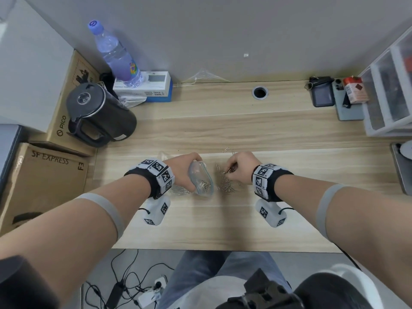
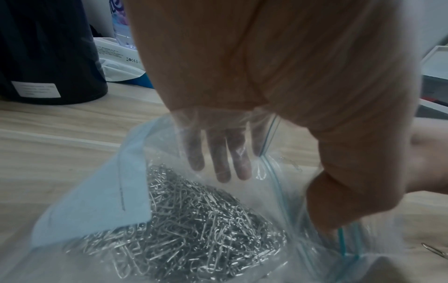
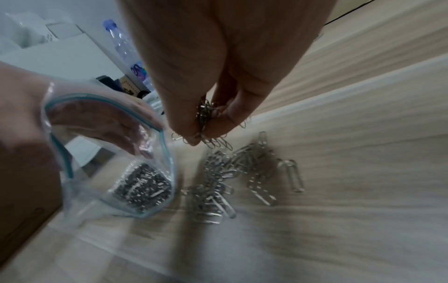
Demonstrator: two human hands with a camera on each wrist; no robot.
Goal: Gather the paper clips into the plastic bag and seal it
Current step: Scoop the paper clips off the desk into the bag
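A clear zip bag (image 1: 200, 179) with a blue seal strip lies on the wooden desk (image 1: 245, 130), its mouth held wide. My left hand (image 1: 185, 168) grips the rim, fingers inside the mouth and thumb outside (image 2: 339, 201). A heap of silver paper clips (image 2: 194, 226) fills the bag's bottom. Just right of the mouth, loose paper clips (image 3: 232, 180) lie scattered on the desk. My right hand (image 1: 236, 168) hovers over them and pinches a small bunch of clips (image 3: 206, 118) between thumb and fingers, beside the bag's opening (image 3: 109, 153).
A black kettle (image 1: 98, 114), a water bottle (image 1: 116, 54) and cardboard boxes (image 1: 44, 184) stand at the left. A phone, a pouch and plastic drawers (image 1: 390, 85) sit at the back right. A cable hole (image 1: 260, 92) is in the desk's far middle.
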